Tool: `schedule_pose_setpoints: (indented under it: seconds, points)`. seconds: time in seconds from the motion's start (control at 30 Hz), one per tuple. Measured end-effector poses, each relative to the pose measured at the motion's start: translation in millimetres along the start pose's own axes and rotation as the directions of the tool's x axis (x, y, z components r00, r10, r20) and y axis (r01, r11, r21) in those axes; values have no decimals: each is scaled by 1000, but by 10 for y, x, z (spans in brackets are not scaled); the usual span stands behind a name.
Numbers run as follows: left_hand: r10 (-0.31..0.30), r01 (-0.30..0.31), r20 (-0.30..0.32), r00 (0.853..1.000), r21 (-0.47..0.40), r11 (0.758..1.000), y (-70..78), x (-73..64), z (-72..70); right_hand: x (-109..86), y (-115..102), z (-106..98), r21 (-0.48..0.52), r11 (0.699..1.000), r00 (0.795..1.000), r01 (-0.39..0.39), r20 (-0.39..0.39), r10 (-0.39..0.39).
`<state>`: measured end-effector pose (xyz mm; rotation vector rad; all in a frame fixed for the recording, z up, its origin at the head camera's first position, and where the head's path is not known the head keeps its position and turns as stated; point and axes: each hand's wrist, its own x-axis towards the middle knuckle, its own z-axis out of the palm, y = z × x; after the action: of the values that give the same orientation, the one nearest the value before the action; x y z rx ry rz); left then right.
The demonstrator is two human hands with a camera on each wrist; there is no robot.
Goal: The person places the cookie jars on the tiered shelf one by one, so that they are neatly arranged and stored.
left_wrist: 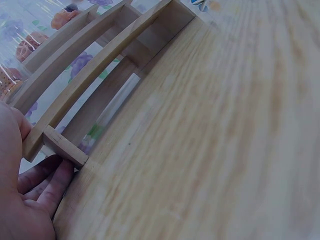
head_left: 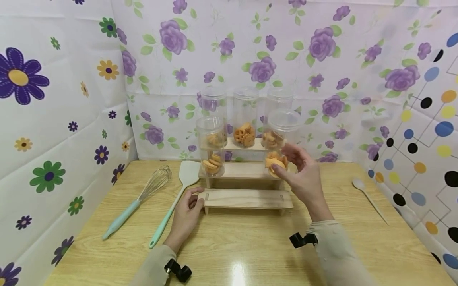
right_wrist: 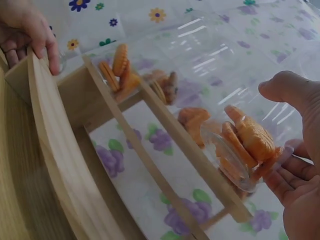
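My left hand point(head_left: 187, 208) grips the left end of the lowest step of a three-tier wooden display stand point(head_left: 247, 198). In the left wrist view, its fingers point(left_wrist: 52, 185) lie against the step's short leg. With my right hand point(head_left: 304, 178) I hold a clear lidded jar point(head_left: 285, 121) of orange cookies point(right_wrist: 252, 137) by its lower part, at the right of the middle step. The jar leans slightly, and its round base point(right_wrist: 227, 160) shows in the right wrist view; whether it touches the step, I cannot tell. Another cookie jar point(head_left: 211, 137) stands at that step's left end.
Three more cookie jars, one in the middle point(head_left: 246, 115), line the top step. Left of the stand lie a whisk point(head_left: 141, 202) and a spatula point(head_left: 179, 194) with mint handles. A white spoon point(head_left: 368, 198) lies at the right. Patterned cloth point(head_left: 229, 47) hangs behind the table.
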<state>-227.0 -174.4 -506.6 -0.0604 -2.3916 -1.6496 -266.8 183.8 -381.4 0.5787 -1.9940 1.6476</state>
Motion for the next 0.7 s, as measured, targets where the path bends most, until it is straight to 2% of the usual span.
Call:
schedule_pose_setpoints:
  seconds: [0.17,0.47,0.7]
  points:
    - [0,0,1,1000,-4,1000,-12,-3,-1,17,33,237,12,1000,999,-27,40,26]
    - [5,-5,-6,1000,-10,1000,-14,-12,-13,97,118,658,17,997,995,-80,64,79]
    - [7,-7,2,1000,-25,1000,8,-18,-11,140,143,857,4,996,994,-93,54,92]
